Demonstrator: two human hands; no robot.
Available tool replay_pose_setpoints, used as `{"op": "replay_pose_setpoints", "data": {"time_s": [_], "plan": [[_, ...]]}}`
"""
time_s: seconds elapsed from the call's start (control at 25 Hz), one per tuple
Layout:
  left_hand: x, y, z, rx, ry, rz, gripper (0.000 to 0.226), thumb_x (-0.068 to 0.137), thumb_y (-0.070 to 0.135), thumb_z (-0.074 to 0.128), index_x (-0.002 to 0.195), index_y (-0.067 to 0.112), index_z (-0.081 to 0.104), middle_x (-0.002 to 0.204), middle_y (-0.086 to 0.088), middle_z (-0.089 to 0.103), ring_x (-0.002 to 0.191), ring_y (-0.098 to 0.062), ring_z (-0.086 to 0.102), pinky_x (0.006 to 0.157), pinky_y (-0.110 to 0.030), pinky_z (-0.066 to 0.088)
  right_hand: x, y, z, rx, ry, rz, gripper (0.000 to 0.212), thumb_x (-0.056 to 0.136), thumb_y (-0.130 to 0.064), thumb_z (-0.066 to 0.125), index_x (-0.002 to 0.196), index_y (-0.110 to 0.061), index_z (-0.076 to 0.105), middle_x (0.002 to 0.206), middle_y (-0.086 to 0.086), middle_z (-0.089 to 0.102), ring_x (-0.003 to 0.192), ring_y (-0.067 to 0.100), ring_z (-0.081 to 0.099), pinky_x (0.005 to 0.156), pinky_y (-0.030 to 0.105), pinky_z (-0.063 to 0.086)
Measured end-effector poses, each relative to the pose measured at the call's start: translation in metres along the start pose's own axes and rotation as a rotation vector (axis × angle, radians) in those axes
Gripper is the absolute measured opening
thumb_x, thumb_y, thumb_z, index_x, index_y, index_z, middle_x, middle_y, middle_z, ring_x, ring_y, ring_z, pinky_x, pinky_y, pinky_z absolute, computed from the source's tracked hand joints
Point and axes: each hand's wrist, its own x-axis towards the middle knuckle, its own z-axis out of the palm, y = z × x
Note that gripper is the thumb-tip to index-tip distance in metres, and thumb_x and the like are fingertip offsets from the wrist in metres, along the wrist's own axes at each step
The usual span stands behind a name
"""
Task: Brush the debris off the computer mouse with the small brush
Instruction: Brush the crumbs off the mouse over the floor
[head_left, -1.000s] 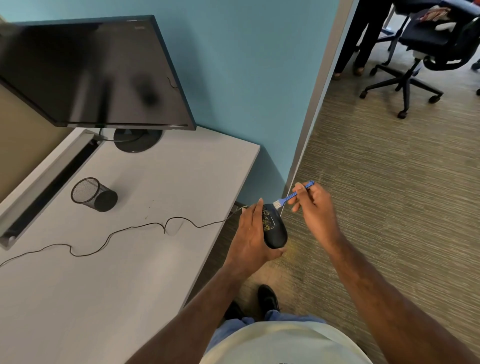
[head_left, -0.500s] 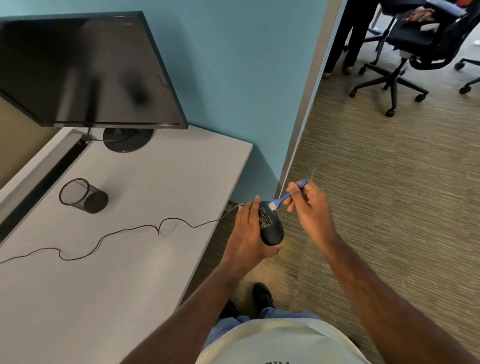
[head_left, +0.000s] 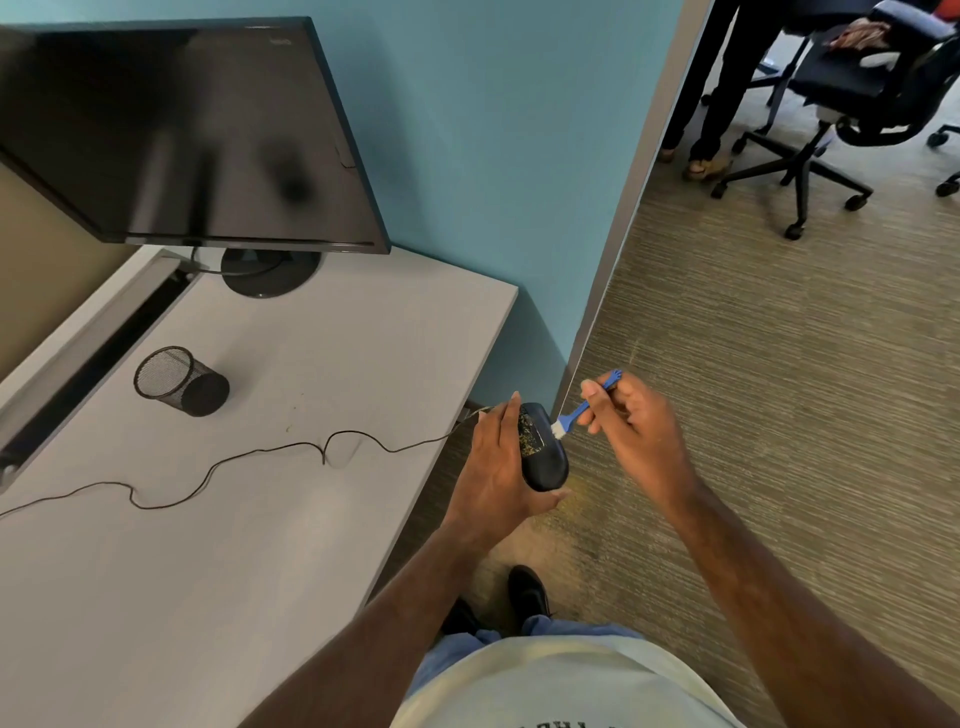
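The glossy black plastic computer mouse (head_left: 543, 451) is held in the air just off the near right corner of the pale grey desk (head_left: 260, 545), above the striped carpet. The left hand (head_left: 496, 467) cups it from the left side, fingers curled along its far flank and thumb under its near end. Yellowish specks of debris (head_left: 530, 435) cover the far part of its upper face. The right hand (head_left: 636, 428) pinches the small blue plastic brush with white bristles (head_left: 584, 405) by its thin handle between thumb and curled fingers; the bristle tip touches the mouse's right edge beside the debris patch.

The mouse looks light, rigid and rather slick, so I judge a grip round its flanks, as here, safer than fingertips on the shiny top — and it leaves the dirty face open. Its thin black cable (head_left: 234, 462) trails left across the desk and could tug if the mouse is drawn farther away. The brush seems very light, with a stiff handle and soft bristles; holding it near mid-handle probably gives fine control with little pressure.

Counted: one mouse, one brush, one cable, one black flat monitor (head_left: 182, 130) at the far left, one black wire-mesh pen cup (head_left: 179, 382) lying on its side, and one office chair (head_left: 852, 104) clearly seen at the far right — a castor of perhaps another shows at the edge.
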Motion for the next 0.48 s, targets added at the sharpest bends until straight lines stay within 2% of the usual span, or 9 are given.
{"op": "replay_pose_setpoints", "data": {"time_s": [0.16,0.32,0.48], "plan": [[0.0004,0.0008,0.0004,0.013,0.016,0.014,0.131,0.058,0.06,0.09,0.153,0.001,0.023,0.149,-0.012,0.04,0.137,-0.023,0.034,0.116,-0.034,0.029,-0.0031,-0.0048,-0.0041,-0.033,-0.119,-0.061,0.031,0.103,-0.05,0.058,0.1,-0.021,0.069,0.081,-0.012,0.078,0.068,0.008,0.074,0.062,0.021,0.057],[0.0001,0.0001,0.0031,0.029,0.014,0.036,0.133,0.057,0.059,0.091,0.153,-0.002,0.023,0.149,-0.015,0.04,0.137,-0.028,0.037,0.116,-0.04,0.033,0.0001,-0.0055,-0.0009,-0.107,-0.169,-0.068,0.019,0.105,-0.037,0.061,0.1,-0.02,0.068,0.08,-0.013,0.077,0.069,0.0,0.073,0.061,0.013,0.054],[-0.0023,-0.0004,0.0037,0.041,-0.005,0.037,0.134,0.057,0.062,0.089,0.154,-0.001,0.021,0.153,-0.013,0.036,0.141,-0.027,0.035,0.119,-0.037,0.03,0.0038,-0.0062,0.0031,-0.144,-0.166,-0.093,0.018,0.106,-0.03,0.062,0.102,-0.014,0.068,0.076,-0.009,0.076,0.068,-0.002,0.072,0.061,0.011,0.053]]}}
